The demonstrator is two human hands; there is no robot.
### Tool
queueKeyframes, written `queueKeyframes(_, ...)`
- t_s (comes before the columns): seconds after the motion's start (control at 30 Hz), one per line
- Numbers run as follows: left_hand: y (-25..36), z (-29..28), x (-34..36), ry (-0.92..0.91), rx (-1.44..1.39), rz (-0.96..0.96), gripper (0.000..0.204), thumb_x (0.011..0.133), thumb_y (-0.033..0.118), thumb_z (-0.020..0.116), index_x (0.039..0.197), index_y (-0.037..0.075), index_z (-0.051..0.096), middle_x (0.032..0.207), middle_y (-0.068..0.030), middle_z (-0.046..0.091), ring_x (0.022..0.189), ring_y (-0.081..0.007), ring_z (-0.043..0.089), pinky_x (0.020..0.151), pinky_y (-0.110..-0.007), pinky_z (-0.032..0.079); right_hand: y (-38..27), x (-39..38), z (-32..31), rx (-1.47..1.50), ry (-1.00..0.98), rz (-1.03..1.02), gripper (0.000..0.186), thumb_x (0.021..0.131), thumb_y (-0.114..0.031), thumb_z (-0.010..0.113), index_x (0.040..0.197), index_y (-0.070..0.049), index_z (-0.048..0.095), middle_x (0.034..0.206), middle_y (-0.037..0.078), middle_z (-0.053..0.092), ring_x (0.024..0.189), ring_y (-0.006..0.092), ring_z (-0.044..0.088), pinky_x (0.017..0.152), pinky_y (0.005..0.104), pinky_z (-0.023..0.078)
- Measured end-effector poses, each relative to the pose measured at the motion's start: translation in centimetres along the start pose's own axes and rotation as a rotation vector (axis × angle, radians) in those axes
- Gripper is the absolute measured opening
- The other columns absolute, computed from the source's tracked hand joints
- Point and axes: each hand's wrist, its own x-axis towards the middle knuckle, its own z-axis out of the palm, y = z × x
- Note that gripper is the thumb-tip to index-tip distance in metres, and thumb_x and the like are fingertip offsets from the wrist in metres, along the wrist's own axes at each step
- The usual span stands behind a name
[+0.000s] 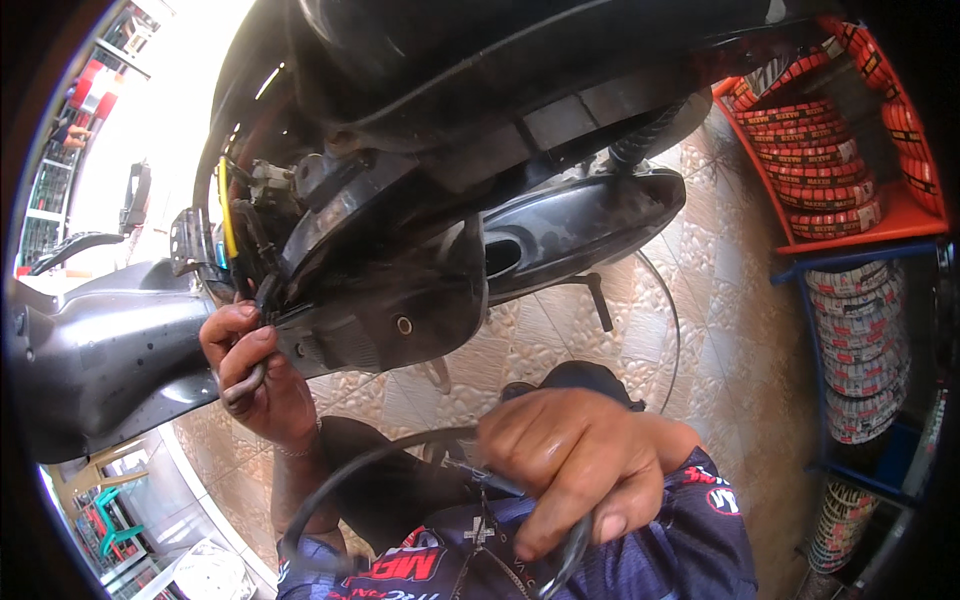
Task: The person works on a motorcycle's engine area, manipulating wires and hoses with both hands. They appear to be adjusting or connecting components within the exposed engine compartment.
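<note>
While the left hand (pixel 250 370) feeds it, the right hand (pixel 575 460) grips the cable (pixel 330 490).

Scooter (pixel 420 200) above — tyre racks (pixel 830 160) right

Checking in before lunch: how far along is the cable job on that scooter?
Done: the scooter's black panels are open, exposing wiring. In hand: the left hand holds the black cable at the body gap, and the right hand grips its other end. Left: the cable loops loose below.

cable (pixel 330 480): far end hidden behind the left hand (pixel 250 375)
scooter (pixel 420 180): top cut off by the frame edge
right hand (pixel 575 465): fingertips hide the cable's end
</note>
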Motion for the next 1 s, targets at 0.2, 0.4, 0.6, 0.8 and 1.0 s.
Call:
queueKeyframes(0.2, 0.1, 0.1, 0.1, 0.007, 0.004, 0.005, 0.021, 0.097, 0.021, 0.068, 0.109, 0.004, 0.067, 0.123, -0.0163, 0.052, 0.118, -0.0274, 0.050, 0.110, -0.044, 0.036, -5.8, -2.9, -2.8, -0.275, 0.190, 0.111, 0.044, 0.088, -0.038, 0.061, 0.087, 0.004, 0.076, 0.057, 0.012, 0.056, 0.046, 0.0252, 0.050, 0.049, 0.0415, 0.032)
queueKeyframes(0.4, -0.2, 0.2, 0.0, -0.001, -0.033, 0.028, 0.020, 0.098, 0.016, 0.065, 0.111, 0.000, 0.065, 0.124, -0.0184, 0.051, 0.120, -0.0272, 0.051, 0.113, -0.049, 0.038, -15.2, -11.5, -5.2, -0.704, 0.575, 0.235, 0.056, 0.093, -0.052, 0.060, 0.073, 0.000, 0.065, 0.056, 0.004, 0.050, 0.048, 0.0126, 0.034, 0.048, 0.0339, 0.023)
queueKeyframes(0.6, 0.2, 0.4, 0.3, -0.011, -0.029, 0.030, 0.020, 0.101, 0.014, 0.062, 0.114, 0.000, 0.064, 0.126, -0.0197, 0.050, 0.122, -0.0276, 0.052, 0.115, -0.050, 0.039, -20.2, -25.0, -7.5, -0.704, 1.182, 0.417, 0.042, 0.097, -0.029, 0.054, 0.122, 0.003, 0.061, 0.088, 0.008, 0.062, 0.076, 0.0166, 0.050, 0.071, 0.0315, 0.040)
queueKeyframes(0.8, 0.3, 0.7, 0.3, 0.007, 0.108, 0.066, 0.022, 0.102, 0.018, 0.063, 0.115, 0.001, 0.061, 0.125, -0.0188, 0.053, 0.121, -0.0285, 0.053, 0.114, -0.047, 0.040, -8.9, -33.3, -13.0, -0.885, 1.255, 1.270, 0.032, 0.098, -0.031, 0.058, 0.108, -0.004, 0.072, 0.084, -0.002, 0.062, 0.070, 0.0066, 0.049, 0.065, 0.0247, 0.041)
queueKeyframes(1.0, -0.1, -0.6, 0.4, -0.051, 0.134, 0.037, 0.023, 0.104, 0.017, 0.057, 0.119, -0.001, 0.060, 0.129, -0.0170, 0.056, 0.119, -0.0248, 0.055, 0.105, -0.035, 0.043, -2.9, -24.1, -9.8, -1.530, 0.592, 1.595, 0.045, 0.092, -0.036, 0.064, 0.108, 0.006, 0.069, 0.110, 0.030, 0.068, 0.103, 0.0414, 0.067, 0.091, 0.0475, 0.052)
